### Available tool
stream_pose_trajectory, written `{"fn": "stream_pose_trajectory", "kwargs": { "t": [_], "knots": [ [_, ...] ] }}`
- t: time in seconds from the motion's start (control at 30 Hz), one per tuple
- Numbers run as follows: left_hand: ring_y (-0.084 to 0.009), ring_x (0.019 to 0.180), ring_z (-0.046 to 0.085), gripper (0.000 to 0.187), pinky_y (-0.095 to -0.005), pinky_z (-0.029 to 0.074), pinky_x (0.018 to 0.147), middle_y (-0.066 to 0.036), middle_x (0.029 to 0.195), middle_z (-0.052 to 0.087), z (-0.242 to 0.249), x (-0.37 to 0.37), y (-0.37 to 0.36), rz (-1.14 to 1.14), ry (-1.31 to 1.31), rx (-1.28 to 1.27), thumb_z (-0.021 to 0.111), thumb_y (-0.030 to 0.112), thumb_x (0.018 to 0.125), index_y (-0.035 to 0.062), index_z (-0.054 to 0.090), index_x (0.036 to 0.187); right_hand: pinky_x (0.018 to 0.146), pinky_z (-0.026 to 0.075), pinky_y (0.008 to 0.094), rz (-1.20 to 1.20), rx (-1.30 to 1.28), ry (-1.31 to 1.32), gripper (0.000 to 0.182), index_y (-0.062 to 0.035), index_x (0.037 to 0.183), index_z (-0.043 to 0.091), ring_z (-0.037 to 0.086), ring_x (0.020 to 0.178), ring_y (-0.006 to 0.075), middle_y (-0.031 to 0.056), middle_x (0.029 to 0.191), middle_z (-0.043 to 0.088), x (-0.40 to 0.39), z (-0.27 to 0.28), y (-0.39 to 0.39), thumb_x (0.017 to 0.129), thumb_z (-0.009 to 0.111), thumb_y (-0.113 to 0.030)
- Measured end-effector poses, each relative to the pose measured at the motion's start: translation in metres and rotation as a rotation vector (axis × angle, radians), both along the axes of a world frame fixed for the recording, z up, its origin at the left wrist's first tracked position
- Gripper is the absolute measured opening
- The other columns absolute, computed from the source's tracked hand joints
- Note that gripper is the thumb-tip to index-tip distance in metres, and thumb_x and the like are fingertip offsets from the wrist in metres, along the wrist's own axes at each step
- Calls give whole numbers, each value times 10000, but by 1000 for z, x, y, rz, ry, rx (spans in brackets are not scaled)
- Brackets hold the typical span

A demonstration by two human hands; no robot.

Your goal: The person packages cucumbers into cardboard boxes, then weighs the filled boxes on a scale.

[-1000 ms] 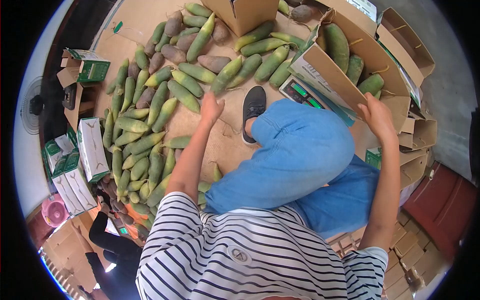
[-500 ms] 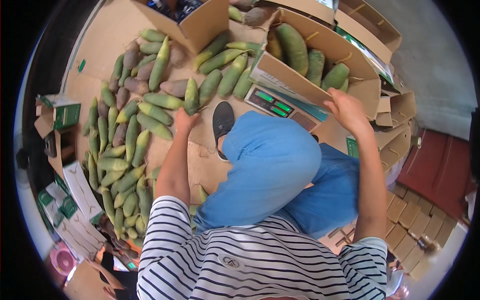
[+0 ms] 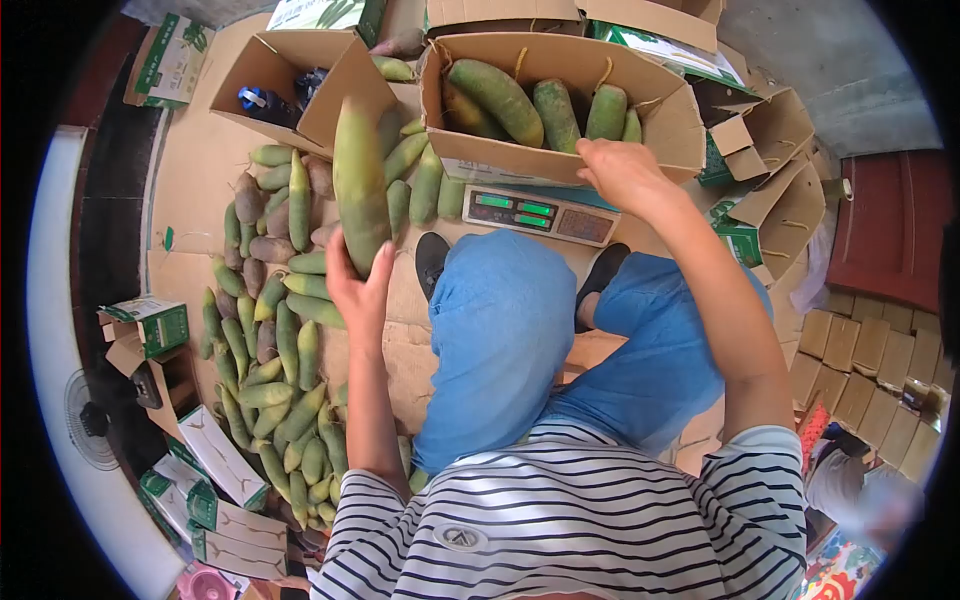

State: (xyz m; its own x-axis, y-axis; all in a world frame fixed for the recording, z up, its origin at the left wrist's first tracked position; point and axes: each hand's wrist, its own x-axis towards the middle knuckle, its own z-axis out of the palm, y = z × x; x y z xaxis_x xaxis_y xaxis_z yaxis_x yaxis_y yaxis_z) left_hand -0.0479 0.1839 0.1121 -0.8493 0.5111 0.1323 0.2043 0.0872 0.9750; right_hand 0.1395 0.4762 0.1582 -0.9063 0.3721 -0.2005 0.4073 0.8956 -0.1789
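My left hand (image 3: 358, 295) grips the thick lower end of a long green radish (image 3: 360, 180), which stands upright above the floor and looks slightly blurred. At the near rim of an open cardboard box (image 3: 500, 160), my right hand (image 3: 625, 175) has its fingers closed over the edge. Several green radishes (image 3: 557, 115) lie inside that box. Under it is a digital scale (image 3: 540, 214) with green lit displays. Below and beside my left hand spreads a pile of green radishes (image 3: 290, 335), some with purplish-brown skin.
Left of the box stands another carton (image 3: 345, 85) with dark blue items inside. More open cartons (image 3: 785, 215) are at the right. White-and-green boxes (image 3: 225, 465) lie at the lower left, near a fan (image 3: 92, 420). Stacked brown boxes (image 3: 865, 350) sit at the far right.
My left hand has lifted the radish up from the pile. My right hand stays on the box's near edge. The whole view has turned, so the box appears further left.
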Motion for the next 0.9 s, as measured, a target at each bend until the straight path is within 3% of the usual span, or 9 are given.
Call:
{"fn": "stream_pose_trajectory", "kwargs": {
  "t": [0.13, 0.27, 0.37, 0.5, 0.6, 0.7, 0.73, 0.8, 0.9],
  "knots": [
    [-191, 1028, 549, 544, -305, 435, 893, -111, 1141, 549, 76, -2, 78, -184, 442, 31, 720, 60, 750, -6, 471, 1230, 703, 482, 456, -17, 18, -5, 210, -4, 937, 495, 604, 854, 359, 182, 861, 614, 1, -5, 0, 853, 589, -172],
    [-349, 1080, 537, 578, -418, 441, 899, -208, 1224, 496, 92, 5, 143, -427, 730, -203, 735, 183, 745, -2, 474, 1226, 693, 486, 452, -64, 49, -73, 233, 7, 959, 494, 609, 833, 353, 186, 866, 609, 2, -2, -5, 845, 595, -168],
    [-404, 1099, 505, 580, -461, 429, 897, -227, 1263, 465, 102, 19, 139, -374, 799, -316, 718, 229, 761, 3, 468, 1233, 656, 518, 402, -5, 106, 5, 185, 8, 979, 539, 637, 842, 322, 171, 868, 637, 6, -2, -3, 812, 562, -67],
    [-308, 1135, 503, 499, -375, 429, 924, -178, 1266, 471, 148, 41, 112, -383, 819, -344, 682, 140, 799, 23, 491, 1244, 690, 519, 405, 9, 148, 18, 195, -4, 963, 555, 637, 851, 323, 156, 883, 641, 9, 5, 2, 840, 582, -153],
    [-261, 1067, 544, 465, -345, 443, 890, -153, 1200, 524, 177, 52, 108, -380, 925, -193, 670, 120, 809, 29, 507, 1235, 715, 511, 424, 7, 71, -25, 280, -16, 916, 571, 628, 839, 334, 157, 871, 629, 10, 11, -2, 882, 566, -294],
    [-217, 963, 581, 449, -322, 455, 842, -125, 1125, 569, 204, 60, 118, -382, 961, -51, 671, 114, 810, 35, 519, 1225, 714, 489, 451, -15, 54, 59, 288, -24, 949, 533, 601, 851, 355, 161, 901, 612, 14, 26, -4, 895, 538, -307],
    [-232, 889, 604, 414, -320, 472, 778, -118, 1071, 587, 213, 65, 120, -348, 1046, -58, 671, 125, 813, 26, 531, 1189, 721, 483, 458, -28, 63, 101, 301, -32, 962, 539, 596, 858, 357, 162, 899, 611, 17, 26, -2, 905, 519, -327],
    [-255, 930, 626, 364, -334, 506, 767, -167, 1061, 602, 212, 69, 140, -276, 1098, 36, 640, 158, 811, 30, 569, 1144, 711, 495, 448, -51, 99, 180, 324, -14, 940, 550, 606, 837, 354, 166, 873, 616, 22, 28, 1, 906, 521, -335],
    [-274, 1026, 601, 432, -344, 500, 819, -205, 1125, 571, 209, 75, 152, -391, 928, -90, 630, 192, 818, 38, 533, 1210, 728, 496, 444, -85, 114, 215, 316, -12, 938, 557, 611, 843, 349, 168, 892, 621, 32, 35, 2, 907, 523, -325]
  ]
}}
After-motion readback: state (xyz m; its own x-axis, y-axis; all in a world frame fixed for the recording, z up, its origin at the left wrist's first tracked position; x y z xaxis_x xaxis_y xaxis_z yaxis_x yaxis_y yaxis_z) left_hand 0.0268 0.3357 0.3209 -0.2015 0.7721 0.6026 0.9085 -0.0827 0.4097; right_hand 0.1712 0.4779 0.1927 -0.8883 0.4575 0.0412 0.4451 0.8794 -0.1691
